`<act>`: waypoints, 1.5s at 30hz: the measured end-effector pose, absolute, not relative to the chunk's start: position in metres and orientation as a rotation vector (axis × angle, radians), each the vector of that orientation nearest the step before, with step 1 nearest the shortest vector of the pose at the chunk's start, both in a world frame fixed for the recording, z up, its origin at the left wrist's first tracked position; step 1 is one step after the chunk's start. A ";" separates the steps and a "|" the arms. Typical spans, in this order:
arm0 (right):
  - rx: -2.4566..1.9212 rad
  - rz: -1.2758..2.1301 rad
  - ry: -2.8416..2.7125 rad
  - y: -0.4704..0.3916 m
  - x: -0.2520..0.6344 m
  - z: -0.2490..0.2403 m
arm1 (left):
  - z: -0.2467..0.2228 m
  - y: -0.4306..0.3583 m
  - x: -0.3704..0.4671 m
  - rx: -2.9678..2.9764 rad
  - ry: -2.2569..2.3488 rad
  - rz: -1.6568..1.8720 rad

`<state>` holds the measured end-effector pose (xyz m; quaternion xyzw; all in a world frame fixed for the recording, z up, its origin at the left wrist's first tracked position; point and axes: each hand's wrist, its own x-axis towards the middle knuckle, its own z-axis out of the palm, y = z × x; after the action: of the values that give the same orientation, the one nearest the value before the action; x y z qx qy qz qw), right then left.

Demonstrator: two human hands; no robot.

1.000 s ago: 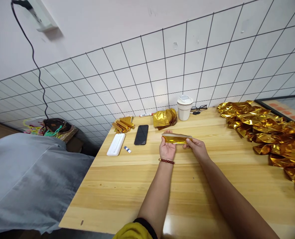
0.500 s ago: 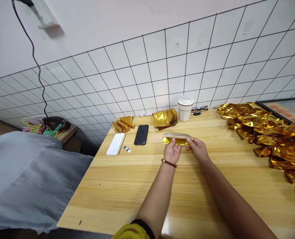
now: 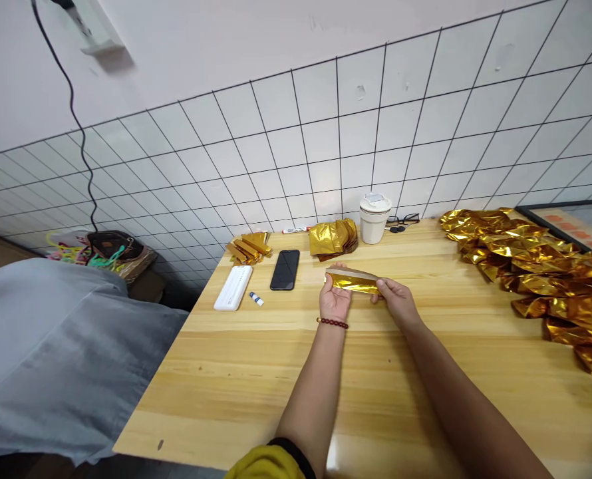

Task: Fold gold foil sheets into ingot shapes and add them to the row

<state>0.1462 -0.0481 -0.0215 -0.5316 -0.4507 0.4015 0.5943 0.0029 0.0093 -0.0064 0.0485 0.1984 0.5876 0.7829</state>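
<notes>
A narrow folded strip of gold foil paper [image 3: 354,283] is held between both hands above the table. My left hand [image 3: 334,299], with a dark red bead bracelet at the wrist, grips its left end, the thumb in front and the fingers behind. My right hand [image 3: 398,303] pinches the right end between thumb and fingers. Just behind the strip lies a stack of gold foil sheets [image 3: 332,239]. Several small folded gold pieces [image 3: 249,248] rest at the table's back left corner.
On the wooden table [image 3: 256,372] are a black phone [image 3: 285,270], a white box [image 3: 233,288], a small blue-and-white tube [image 3: 256,299], a marker [image 3: 295,230], a lidded cup [image 3: 374,218] and glasses [image 3: 404,219]. Crumpled gold foil pieces [image 3: 535,259] line the right. Grey cloth [image 3: 71,359] is at left.
My left hand has slid left to the strip's left end, its thumb now near that tip. The strip's upper flap looks narrower, and more gold shows. My right hand stays about where it was.
</notes>
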 end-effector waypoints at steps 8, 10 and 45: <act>-1.216 0.896 -1.022 -0.046 0.147 -0.026 | -0.006 0.004 0.011 0.117 0.437 1.243; -1.208 0.873 -0.990 -0.046 0.148 -0.027 | -0.009 -0.001 0.018 0.162 0.465 1.177; -1.163 0.903 -0.930 -0.043 0.150 -0.030 | -0.006 0.011 0.003 0.031 0.550 1.283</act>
<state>0.1499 -0.0431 -0.0298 -0.5105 -0.4086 0.3968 0.6442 0.0034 0.0111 -0.0058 0.0143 0.2532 0.5908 0.7659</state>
